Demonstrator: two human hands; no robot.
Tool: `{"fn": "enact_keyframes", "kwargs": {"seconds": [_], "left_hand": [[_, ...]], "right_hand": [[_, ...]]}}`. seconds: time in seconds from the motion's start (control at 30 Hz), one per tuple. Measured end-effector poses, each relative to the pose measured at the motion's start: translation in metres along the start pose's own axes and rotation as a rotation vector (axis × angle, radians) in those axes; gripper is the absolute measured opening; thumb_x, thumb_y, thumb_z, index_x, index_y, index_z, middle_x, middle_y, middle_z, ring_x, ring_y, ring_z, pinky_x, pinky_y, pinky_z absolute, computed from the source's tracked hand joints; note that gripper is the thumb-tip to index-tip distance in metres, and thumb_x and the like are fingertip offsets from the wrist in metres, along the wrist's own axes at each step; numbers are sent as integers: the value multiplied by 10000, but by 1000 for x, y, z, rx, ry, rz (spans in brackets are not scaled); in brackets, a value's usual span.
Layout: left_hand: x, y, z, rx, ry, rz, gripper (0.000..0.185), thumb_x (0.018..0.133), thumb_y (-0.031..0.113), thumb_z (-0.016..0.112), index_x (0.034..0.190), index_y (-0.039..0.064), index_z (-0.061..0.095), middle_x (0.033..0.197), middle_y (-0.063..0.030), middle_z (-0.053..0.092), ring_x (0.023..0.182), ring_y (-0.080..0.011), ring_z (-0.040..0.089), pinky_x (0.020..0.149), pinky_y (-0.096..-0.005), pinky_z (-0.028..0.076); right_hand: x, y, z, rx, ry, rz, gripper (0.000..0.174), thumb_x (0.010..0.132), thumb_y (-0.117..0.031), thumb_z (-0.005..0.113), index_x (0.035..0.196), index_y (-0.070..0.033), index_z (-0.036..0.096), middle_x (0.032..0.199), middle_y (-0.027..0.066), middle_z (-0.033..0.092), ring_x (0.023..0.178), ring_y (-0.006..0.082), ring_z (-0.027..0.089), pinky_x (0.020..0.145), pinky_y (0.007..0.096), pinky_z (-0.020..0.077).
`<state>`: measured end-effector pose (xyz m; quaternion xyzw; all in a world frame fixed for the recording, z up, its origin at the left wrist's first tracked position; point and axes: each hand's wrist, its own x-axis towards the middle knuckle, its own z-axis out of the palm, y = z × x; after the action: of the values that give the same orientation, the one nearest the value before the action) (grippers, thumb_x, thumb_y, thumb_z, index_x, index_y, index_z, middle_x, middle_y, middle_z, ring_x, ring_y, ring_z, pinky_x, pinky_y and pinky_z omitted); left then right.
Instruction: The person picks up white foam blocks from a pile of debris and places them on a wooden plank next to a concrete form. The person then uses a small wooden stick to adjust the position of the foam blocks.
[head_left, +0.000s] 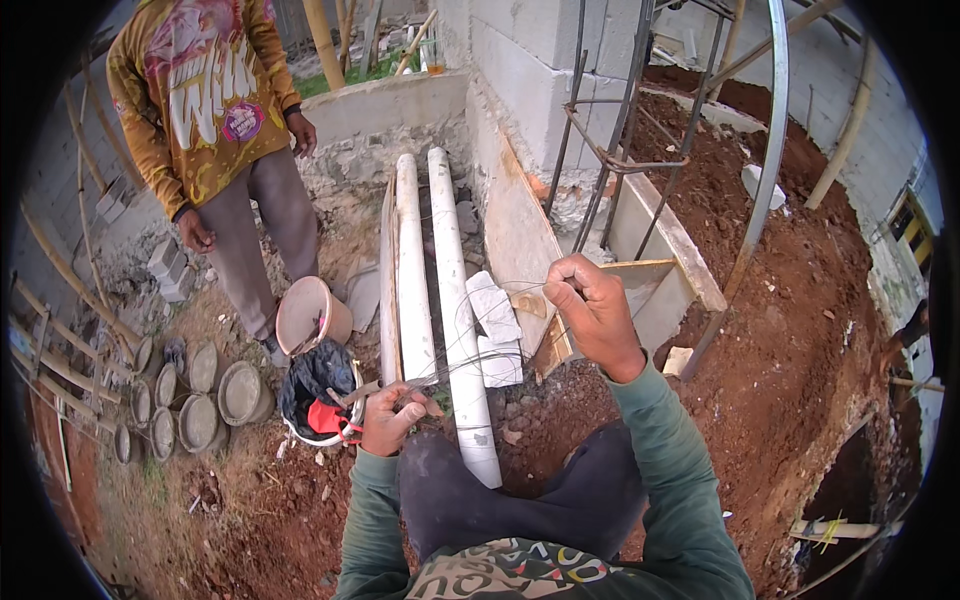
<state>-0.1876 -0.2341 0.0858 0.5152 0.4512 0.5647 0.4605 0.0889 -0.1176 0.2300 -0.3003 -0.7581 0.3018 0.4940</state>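
Note:
Thin dark binding wire (480, 361) runs in loose loops across the space between my two hands. My left hand (391, 421) grips the wire near my left knee. Higher and to the right, my right hand (596, 311) pinches a strand between thumb and fingers. Beneath the wire lie two long white plastic pipes, a left pipe (415, 277) and a right pipe (459, 300), whose near end reaches between my knees. Broken white block pieces (495, 309) lie right of the pipes. A white bucket (322, 436) beside my left hand holds a black plastic bag (319, 369) and a red item (324, 418).
Another person (225, 142) stands at the front left by a pinkish bucket (330, 319). Several mortar-caked buckets (244, 394) sit at left. A steel rebar column cage (611, 161), formwork boards (517, 225) and a leaning metal bar (757, 187) rise ahead. Red soil (780, 337) slopes at right.

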Motion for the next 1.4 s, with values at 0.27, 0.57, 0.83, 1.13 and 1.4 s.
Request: {"fn": "enact_keyframes", "kwargs": {"seconds": [0.27, 0.57, 0.83, 1.13, 1.4], "left_hand": [[18, 37, -17, 401, -39, 137, 615, 957, 582, 473, 787, -3, 556, 581, -32, 464, 520, -111, 433, 490, -289, 332], [25, 37, -77, 623, -211, 93, 665, 946, 596, 472, 696, -18, 533, 536, -110, 382, 486, -191, 393, 489, -348, 335], [51, -13, -151, 220, 53, -252, 517, 986, 479, 485, 650, 88, 450, 557, 58, 350, 483, -76, 313, 438, -263, 248], [207, -126, -118, 440, 32, -202, 415, 979, 384, 490, 767, 38, 579, 554, 2, 450, 412, -118, 374, 409, -300, 301], [234, -163, -47, 1400, 58, -325, 670, 869, 424, 662, 1411, 109, 426, 1307, -164, 515, 1255, -348, 476, 1032, -514, 374]], "right_hand": [[1, -38, -28, -175, -90, -65, 217, 961, -153, 584, 880, 36, 651, 793, 74, 663, 685, 125, 591, 627, 271, 451], [-43, -51, -201, -163, 253, 245, 222, 997, -257, 545, 885, -74, 605, 622, -97, 384, 510, -4, 267, 450, 218, 172], [-141, -92, -341, -446, 507, 368, 264, 987, -336, 555, 849, -112, 567, 573, -103, 336, 461, 11, 248, 431, 235, 165], [-137, -90, -272, -232, 258, 513, 272, 973, -298, 573, 845, -65, 632, 577, -75, 415, 488, 25, 299, 453, 234, 215], [-92, -50, -190, -304, 82, 245, 245, 972, -210, 573, 885, 2, 657, 768, -13, 620, 640, 100, 528, 589, 271, 424]]}}
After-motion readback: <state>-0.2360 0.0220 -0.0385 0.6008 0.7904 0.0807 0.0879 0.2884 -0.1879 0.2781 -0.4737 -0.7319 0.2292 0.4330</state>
